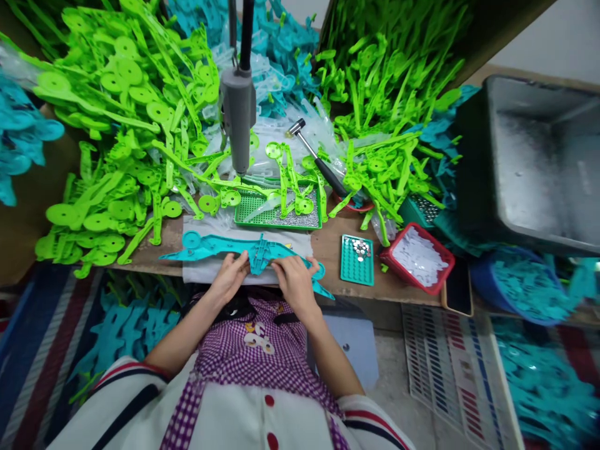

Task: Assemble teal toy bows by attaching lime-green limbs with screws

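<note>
A long teal plastic part [215, 244] with a ribbed middle and round ends lies crosswise over a white cloth [197, 272] at the table's front edge. My left hand [229, 278] grips it just left of the ribbed middle, thumb along its edge. On the other side my right hand [296, 281] is closed on the part, fingertips near the middle; whether they pinch something small as well is hidden. Above the part hangs a grey electric screwdriver [238, 119]. Behind the part sits a green tray [278, 225] of small metal screws, with lime-green parts lying across it.
Lime-green parts [126, 125] are heaped left and right. A hammer [319, 156] lies behind the tray. To the right are a small teal tray [357, 275] with shiny discs, a red box [398, 265] of white pieces, a phone [457, 294] and a dark bin [487, 169].
</note>
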Action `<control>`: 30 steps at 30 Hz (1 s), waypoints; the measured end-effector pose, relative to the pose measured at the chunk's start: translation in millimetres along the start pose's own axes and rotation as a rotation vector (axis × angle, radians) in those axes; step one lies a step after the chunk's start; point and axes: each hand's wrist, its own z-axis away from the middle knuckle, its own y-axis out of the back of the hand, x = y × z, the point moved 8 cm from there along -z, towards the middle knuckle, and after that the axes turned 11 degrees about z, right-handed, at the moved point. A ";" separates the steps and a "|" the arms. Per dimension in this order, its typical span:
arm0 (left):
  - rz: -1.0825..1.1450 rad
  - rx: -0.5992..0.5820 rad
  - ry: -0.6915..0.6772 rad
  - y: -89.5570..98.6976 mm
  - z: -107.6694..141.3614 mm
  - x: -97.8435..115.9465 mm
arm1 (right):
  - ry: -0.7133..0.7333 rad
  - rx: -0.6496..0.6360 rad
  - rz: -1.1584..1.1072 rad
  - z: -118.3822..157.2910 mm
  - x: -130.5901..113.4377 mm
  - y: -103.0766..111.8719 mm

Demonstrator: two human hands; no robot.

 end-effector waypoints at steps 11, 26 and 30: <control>0.010 -0.033 0.038 7.4 -1.7 -6.8 | -0.042 0.130 0.064 -9.5 -9.5 -6.0; 0.083 0.078 0.040 4.8 0.7 -6.0 | -0.062 0.234 0.097 6.8 -10.1 -22.2; 0.027 0.046 -0.065 5.0 -2.9 -7.4 | -0.098 0.188 0.107 3.2 -9.3 -21.6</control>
